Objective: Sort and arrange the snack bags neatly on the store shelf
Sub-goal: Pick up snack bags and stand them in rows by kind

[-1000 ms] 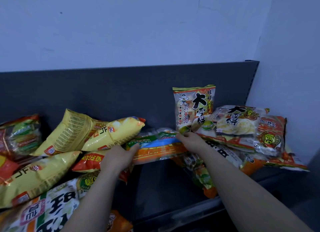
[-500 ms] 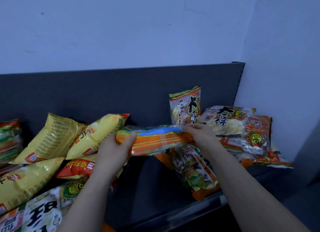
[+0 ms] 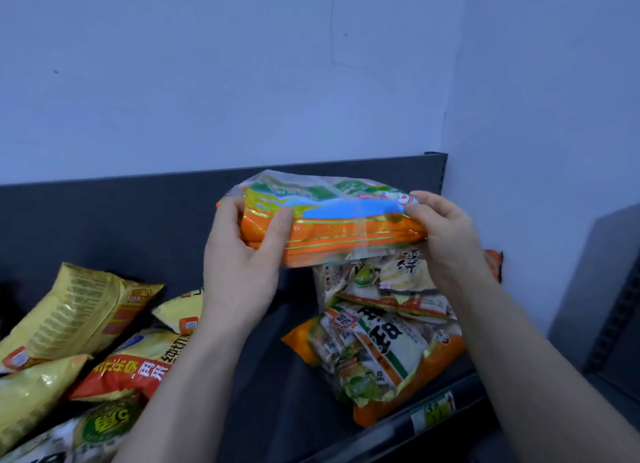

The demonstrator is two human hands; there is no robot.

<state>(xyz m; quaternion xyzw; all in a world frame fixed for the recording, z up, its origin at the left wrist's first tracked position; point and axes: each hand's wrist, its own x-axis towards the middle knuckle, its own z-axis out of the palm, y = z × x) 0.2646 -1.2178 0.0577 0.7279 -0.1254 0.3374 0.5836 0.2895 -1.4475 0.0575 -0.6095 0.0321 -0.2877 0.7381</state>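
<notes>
in the head view, the left hand (image 3: 239,268) and the right hand (image 3: 446,241) each hold one end of a long see-through plastic snack bag with orange, blue and green print (image 3: 332,220). the bag is up in the air, lying flat, above the dark grey metal shelf (image 3: 277,376) and just over a pile of bags on the right. the left thumb lies across the front with the fingers curled behind, and the right fingers pinch the other end. the bag looks light, soft and crinkly, and the film looks slippery. the snacks inside may crack if squeezed, so holding it by both ends seems best. no words on it can be read. below it, a clear bag with orange edges (image 3: 381,355) shows big dark chinese letters. on the left, a red foil bag (image 3: 131,376) has white and yellow chinese writing, beside puffy yellow foil bags (image 3: 69,310) with print too small to read. a small green and white price tag (image 3: 433,412) sits on the shelf edge, too blurry to read.
</notes>
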